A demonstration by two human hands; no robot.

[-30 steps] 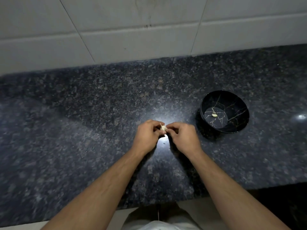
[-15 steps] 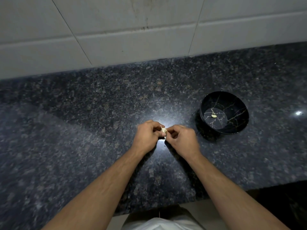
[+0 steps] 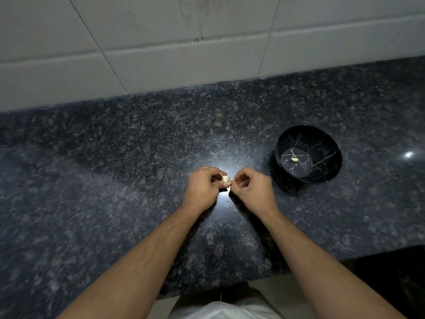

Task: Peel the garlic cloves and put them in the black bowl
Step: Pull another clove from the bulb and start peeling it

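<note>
Right, my left hand (image 3: 203,186) pinches the small pale papery garlic clove (image 3: 225,179) above the dark speckled granite counter (image 3: 115,169), my right hand (image 3: 250,189) nips its skin edge: pull slow, outward, then drop into the black gold-veined bowl (image 3: 331,153).

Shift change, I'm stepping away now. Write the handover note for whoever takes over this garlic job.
Left hand: grips the garlic clove above the countertop.
Right hand: fingers pinch at the clove's right end, probably pulling skin.
Black bowl: stands to the right of the hands, one peeled clove inside.
Done: one clove in the bowl.
Left: finish peeling this clove, drop it in the bowl.
</note>
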